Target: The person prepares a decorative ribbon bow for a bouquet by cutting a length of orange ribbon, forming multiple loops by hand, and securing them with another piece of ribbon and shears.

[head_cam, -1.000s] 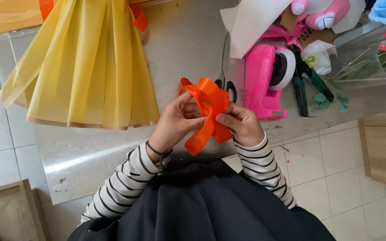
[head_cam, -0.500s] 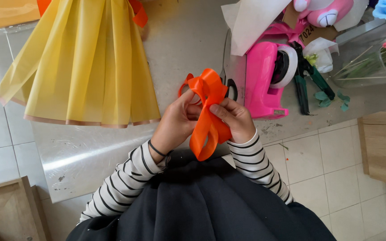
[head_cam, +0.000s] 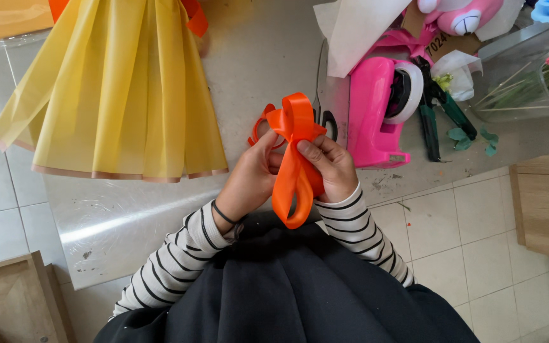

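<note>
Two hands meet over the near edge of the grey worktop (head_cam: 255, 70), both pinching a glossy orange satin ribbon (head_cam: 295, 159) folded into loops. The left hand (head_cam: 252, 178) has its fingers closed on the ribbon's left side, the thumb pressed against the fold; the right hand (head_cam: 332, 168) grips the middle from the right, fingers curled round it. One loop stands up above the fingers, a longer one hangs down toward the dark apron. Both sleeves are striped black and white.

Just beyond the ribbon lie black-handled scissors (head_cam: 326, 121), partly hidden by it. Right of them stands a bright pink plastic tape dispenser (head_cam: 373, 108). A pleated sheet of yellow wrapping paper (head_cam: 115, 89) spreads over the far left part of the worktop, well apart from the hands.
</note>
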